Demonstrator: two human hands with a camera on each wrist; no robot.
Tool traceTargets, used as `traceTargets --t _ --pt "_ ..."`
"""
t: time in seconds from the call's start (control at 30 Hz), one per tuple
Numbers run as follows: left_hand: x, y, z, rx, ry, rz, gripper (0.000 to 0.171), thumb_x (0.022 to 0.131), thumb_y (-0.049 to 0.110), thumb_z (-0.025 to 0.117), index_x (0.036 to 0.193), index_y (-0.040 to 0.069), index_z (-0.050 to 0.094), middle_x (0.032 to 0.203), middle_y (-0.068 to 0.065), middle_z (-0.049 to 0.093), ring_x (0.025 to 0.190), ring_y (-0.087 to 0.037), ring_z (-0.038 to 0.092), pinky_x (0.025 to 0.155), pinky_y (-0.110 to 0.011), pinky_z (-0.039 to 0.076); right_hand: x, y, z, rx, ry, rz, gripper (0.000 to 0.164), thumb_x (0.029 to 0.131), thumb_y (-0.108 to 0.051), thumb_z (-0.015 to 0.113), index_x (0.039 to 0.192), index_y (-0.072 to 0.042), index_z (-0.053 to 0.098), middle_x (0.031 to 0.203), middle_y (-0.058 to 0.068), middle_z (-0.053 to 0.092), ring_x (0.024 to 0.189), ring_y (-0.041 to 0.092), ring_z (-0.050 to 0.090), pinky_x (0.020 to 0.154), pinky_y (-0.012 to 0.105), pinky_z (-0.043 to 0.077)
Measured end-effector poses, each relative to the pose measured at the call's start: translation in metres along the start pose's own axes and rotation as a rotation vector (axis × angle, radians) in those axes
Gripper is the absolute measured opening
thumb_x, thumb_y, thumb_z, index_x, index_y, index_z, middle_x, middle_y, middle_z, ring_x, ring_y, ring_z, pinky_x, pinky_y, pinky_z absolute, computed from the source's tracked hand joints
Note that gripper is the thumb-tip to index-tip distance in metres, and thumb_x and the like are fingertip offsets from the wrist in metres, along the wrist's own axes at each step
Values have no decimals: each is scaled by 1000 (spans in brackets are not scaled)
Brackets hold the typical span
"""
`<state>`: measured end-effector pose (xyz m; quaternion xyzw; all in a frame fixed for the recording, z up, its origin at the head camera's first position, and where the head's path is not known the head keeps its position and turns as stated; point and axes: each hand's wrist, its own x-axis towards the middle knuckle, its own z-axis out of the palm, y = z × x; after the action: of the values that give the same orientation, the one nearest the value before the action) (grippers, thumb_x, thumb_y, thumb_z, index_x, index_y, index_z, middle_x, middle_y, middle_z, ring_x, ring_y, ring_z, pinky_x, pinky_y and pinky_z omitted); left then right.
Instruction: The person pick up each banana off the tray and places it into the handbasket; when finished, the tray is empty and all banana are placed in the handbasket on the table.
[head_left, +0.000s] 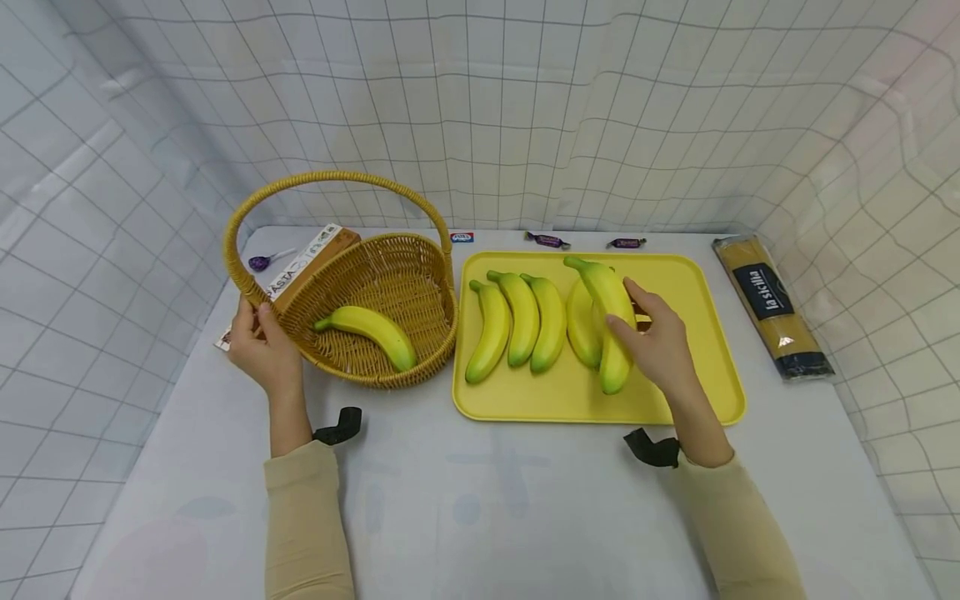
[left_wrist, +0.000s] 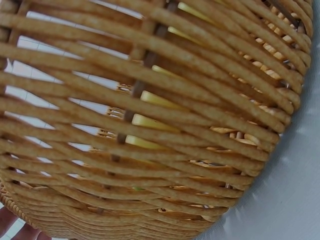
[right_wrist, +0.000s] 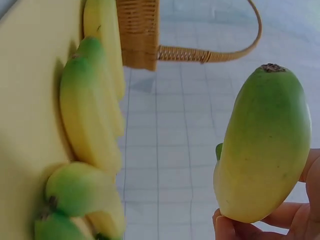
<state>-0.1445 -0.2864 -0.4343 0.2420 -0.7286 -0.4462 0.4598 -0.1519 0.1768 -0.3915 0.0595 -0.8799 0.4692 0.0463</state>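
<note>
My left hand (head_left: 266,350) grips the left rim of a wicker basket (head_left: 408,275), where its tall handle begins. A single banana (head_left: 375,329) lies inside the basket. In the left wrist view the woven side (left_wrist: 165,115) fills most of the picture, with fingertips (left_wrist: 22,231) at the lower left corner. Above a yellow tray (head_left: 540,406), my right hand (head_left: 660,342) holds a banana (head_left: 609,308) between thumb and fingers. That held banana (right_wrist: 265,150) points its green end at the right wrist camera. Several more bananas (head_left: 551,323) lie on the tray, some partly hidden behind the held one.
A pasta box (head_left: 303,262) and a purple lollipop (head_left: 259,263) lie behind the basket's left side. Two purple wrapped candies (head_left: 547,240) lie behind the tray. To the right of the tray is a pasta packet (head_left: 768,300). White gridded cloth (head_left: 517,117) borders the table.
</note>
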Motion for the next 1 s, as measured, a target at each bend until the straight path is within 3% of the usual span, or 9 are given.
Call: traceTargets --t 0.27,0.6,0.87,1.0 --pt "0 2 -1 -3 0 -2 27 99 16 53 118 9 71 104 -13 69 86 7 53 75 -13 41 9 -55 36 17 -154 -191 61 92 -14 65 148 -6 41 137 16 54 110 28 54 88 44 49" --pt "0 0 1 2 -2 -8 27 99 17 53 118 7 70 103 -12 69 85 6 51 75 -14 40 33 -111 95 13 -266 -375 61 91 -20 66 147 -9 44 135 12 57 108 23 57 86 36 51" --pt "-1 2 0 9 1 -18 27 99 17 53 118 8 70 103 -12 69 85 7 52 75 -14 41 51 -139 142 -84 -356 -450 60 93 -23 63 148 -7 42 141 11 54 127 26 51 103 38 41" --pt "-1 2 0 11 -1 -13 28 99 18 53 119 6 70 103 -14 68 86 6 52 76 -15 42 61 -149 164 -126 -407 -462 60 95 -24 62 149 -8 40 144 9 52 128 24 49 103 36 41"
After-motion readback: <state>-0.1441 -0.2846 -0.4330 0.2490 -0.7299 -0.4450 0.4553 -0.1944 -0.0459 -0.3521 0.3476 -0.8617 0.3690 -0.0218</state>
